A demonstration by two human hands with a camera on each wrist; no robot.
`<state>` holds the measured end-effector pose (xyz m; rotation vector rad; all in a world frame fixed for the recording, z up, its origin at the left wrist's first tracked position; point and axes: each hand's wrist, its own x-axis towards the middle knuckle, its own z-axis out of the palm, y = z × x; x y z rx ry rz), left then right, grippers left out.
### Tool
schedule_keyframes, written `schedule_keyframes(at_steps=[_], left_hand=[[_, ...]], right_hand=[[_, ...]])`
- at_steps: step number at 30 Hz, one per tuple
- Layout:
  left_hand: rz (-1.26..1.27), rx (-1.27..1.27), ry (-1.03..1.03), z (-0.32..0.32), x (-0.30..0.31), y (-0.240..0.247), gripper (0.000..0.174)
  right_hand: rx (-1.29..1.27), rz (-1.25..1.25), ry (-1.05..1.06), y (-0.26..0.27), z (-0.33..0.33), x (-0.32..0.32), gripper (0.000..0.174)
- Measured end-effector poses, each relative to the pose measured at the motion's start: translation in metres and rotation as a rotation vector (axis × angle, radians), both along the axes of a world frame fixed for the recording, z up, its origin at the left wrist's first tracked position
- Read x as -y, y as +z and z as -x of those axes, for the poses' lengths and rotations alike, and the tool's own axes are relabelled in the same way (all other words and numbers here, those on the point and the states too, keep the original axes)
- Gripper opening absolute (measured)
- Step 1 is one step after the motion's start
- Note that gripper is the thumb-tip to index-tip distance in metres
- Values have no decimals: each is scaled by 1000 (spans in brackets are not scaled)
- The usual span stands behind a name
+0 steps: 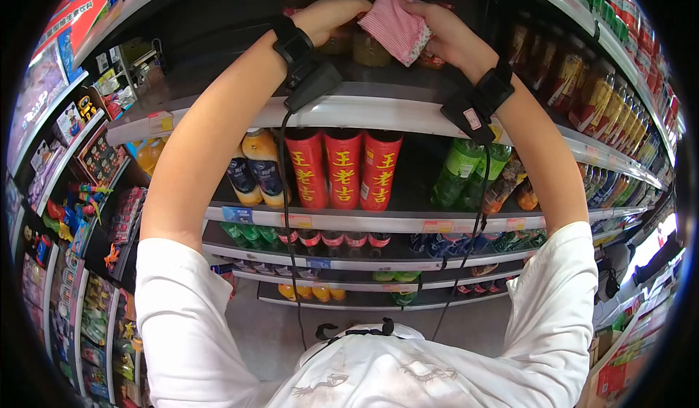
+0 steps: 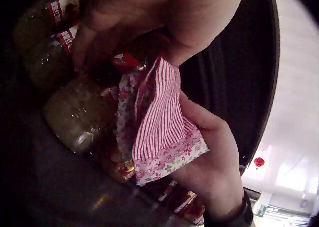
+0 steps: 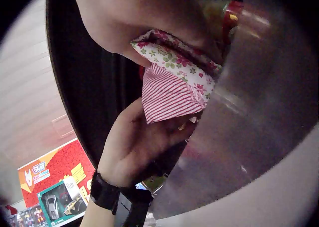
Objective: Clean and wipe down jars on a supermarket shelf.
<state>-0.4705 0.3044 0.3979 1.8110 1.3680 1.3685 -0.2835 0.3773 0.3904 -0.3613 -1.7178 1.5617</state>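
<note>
A folded cloth (image 1: 395,27) with pink-and-white stripes and a floral border hangs in front of glass jars (image 1: 373,49) on the upper shelf. My right hand (image 1: 453,35) grips its right side, fingers partly hidden by the fabric. In the left wrist view the cloth (image 2: 167,119) covers part of the right hand (image 2: 214,152). My left hand (image 1: 331,16) reaches over the jars left of the cloth. Its fingers (image 2: 82,45) come down among the red-lidded jars (image 2: 75,114); I cannot tell whether they hold one. Both wrists wear black bands.
The shelf's white front edge (image 1: 386,113) runs below the hands. Red cans (image 1: 342,171), orange bottles (image 1: 263,164) and green bottles (image 1: 462,168) stand one shelf down. More bottles (image 1: 593,98) line the right. Black cables (image 1: 285,226) hang from both wrists.
</note>
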Motion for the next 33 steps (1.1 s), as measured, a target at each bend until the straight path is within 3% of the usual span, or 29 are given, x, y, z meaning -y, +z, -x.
schedule_keyframes(at_steps=[7, 14, 20, 26, 30, 33], left_hand=[[-24, -22, -22, 6, 21, 0, 34], [-216, -89, -76, 8, 46, -11, 38], [-321, -86, -143, 10, 90, -6, 42], [-506, 102, -140, 1, 147, -27, 46], [-496, 197, -2, -6, 190, -46, 49], [-545, 221, 84, -6, 215, -70, 49]], right_hand=[[-3, -59, 35, 0, -2, 29, 29], [21, -236, 36, -10, -2, 73, 33], [-41, -340, -80, -16, -12, 131, 41], [-107, -462, 30, -36, -11, 161, 46], [-212, -597, 269, -55, -2, 172, 37], [-266, -848, 317, -68, 8, 182, 40]])
